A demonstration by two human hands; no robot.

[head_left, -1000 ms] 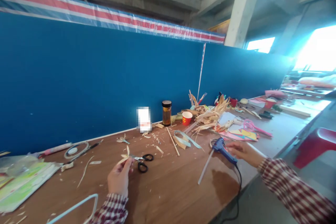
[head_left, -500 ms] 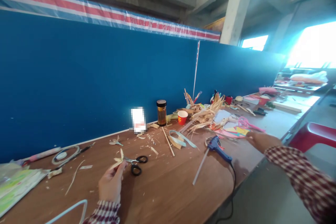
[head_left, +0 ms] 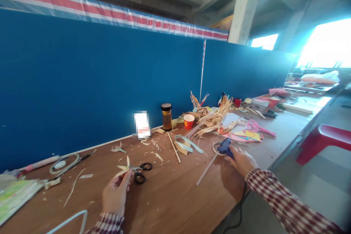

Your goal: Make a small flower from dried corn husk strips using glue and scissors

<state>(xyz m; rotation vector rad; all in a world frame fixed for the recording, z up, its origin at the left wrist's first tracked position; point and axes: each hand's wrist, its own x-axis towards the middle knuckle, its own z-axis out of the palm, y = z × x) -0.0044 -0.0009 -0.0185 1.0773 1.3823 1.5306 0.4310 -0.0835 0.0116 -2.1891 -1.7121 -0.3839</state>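
Note:
My left hand point(head_left: 116, 192) pinches a small pale piece with pointed petals point(head_left: 125, 166), which looks like dried husk. Just beyond its fingertips, scissors with black handles point(head_left: 139, 177) lie on the table, blades partly hidden. My right hand point(head_left: 242, 160) is closed round the handle of a blue glue gun point(head_left: 225, 147). A clear glue stick point(head_left: 206, 170) extends from the gun toward me, and a roll of tape point(head_left: 216, 148) sits by the gun's nozzle end. The gun's black cord point(head_left: 242, 204) hangs over the table edge.
A heap of dried husks point(head_left: 216, 115) lies at the back, beside a red paper cup point(head_left: 188, 121) and a dark-lidded jar point(head_left: 166, 117). A blue partition point(head_left: 90, 80) borders the brown table point(head_left: 170, 197). A red stool point(head_left: 326, 139) stands at right.
My right hand has moved left and toward me, from the coloured paper to the glue gun, and has taken hold of its handle. My left hand keeps its pinch on the petalled piece.

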